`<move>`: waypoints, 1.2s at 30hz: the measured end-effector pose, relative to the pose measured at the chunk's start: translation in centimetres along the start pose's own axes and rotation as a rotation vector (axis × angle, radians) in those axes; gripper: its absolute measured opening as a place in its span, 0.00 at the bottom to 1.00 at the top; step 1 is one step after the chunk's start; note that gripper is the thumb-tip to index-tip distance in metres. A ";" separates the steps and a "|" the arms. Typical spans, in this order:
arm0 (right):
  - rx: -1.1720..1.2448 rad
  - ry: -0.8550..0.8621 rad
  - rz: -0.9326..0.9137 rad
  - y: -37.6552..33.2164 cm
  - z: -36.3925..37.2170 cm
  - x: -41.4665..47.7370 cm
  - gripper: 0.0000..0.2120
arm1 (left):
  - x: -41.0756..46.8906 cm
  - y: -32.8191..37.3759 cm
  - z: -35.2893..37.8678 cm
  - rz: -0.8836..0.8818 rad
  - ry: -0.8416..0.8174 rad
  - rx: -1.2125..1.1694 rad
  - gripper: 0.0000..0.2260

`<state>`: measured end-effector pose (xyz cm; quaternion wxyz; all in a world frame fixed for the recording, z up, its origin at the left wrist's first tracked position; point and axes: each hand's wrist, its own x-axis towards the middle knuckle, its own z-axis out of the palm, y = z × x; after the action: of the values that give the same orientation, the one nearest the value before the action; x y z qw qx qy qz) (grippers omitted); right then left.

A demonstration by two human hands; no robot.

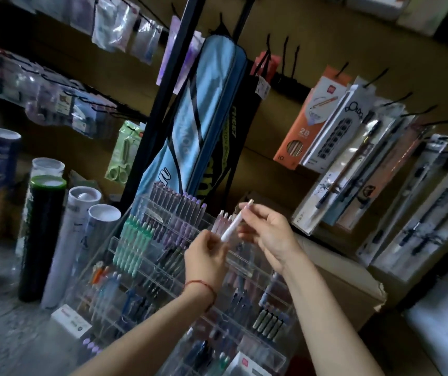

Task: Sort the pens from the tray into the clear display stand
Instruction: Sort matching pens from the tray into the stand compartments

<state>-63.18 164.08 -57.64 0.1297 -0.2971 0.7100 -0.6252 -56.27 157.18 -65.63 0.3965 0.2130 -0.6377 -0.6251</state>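
We are holding a white pen [233, 223] over the clear display stand [163, 270].
Our left hand [207, 257] is pinching its lower end and our right hand [267, 231] its top; it is looking light, stiff, smooth.

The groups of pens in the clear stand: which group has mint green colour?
The green pens at the left end of the second row in the clear stand, below the purple pens. The other groups look purple, pink or dark.

Your forearms are bare (no sleeves), and a thin red string bracelet [201, 284] circles your left wrist.
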 end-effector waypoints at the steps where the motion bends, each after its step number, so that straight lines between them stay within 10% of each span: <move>1: -0.033 0.001 -0.015 -0.3 0.2 0.3 0.05 | 0.5 0.0 0.1 0.035 0.033 0.012 0.13; 5: -0.070 0.102 -0.076 -2.0 -0.2 1.2 0.05 | 1.9 0.1 0.3 0.120 -0.075 0.093 0.02; 11: -0.488 0.373 -0.355 -0.8 -2.5 3.3 0.04 | 3.7 -1.1 -0.3 0.231 -0.313 0.685 0.28; 29: -1.081 0.127 -0.050 4.6 -1.0 4.7 0.10 | 3.7 -0.8 -0.9 0.179 -0.462 0.664 0.40; 36: -1.266 0.285 -0.328 1.2 0.7 2.7 0.17 | 2.9 -1.6 -4.2 0.273 -0.160 0.412 0.18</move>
<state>-65.24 161.99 -58.45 -0.2613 -0.3344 0.8957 -0.1328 -55.15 152.12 -66.89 0.3737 0.1512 -0.8037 -0.4376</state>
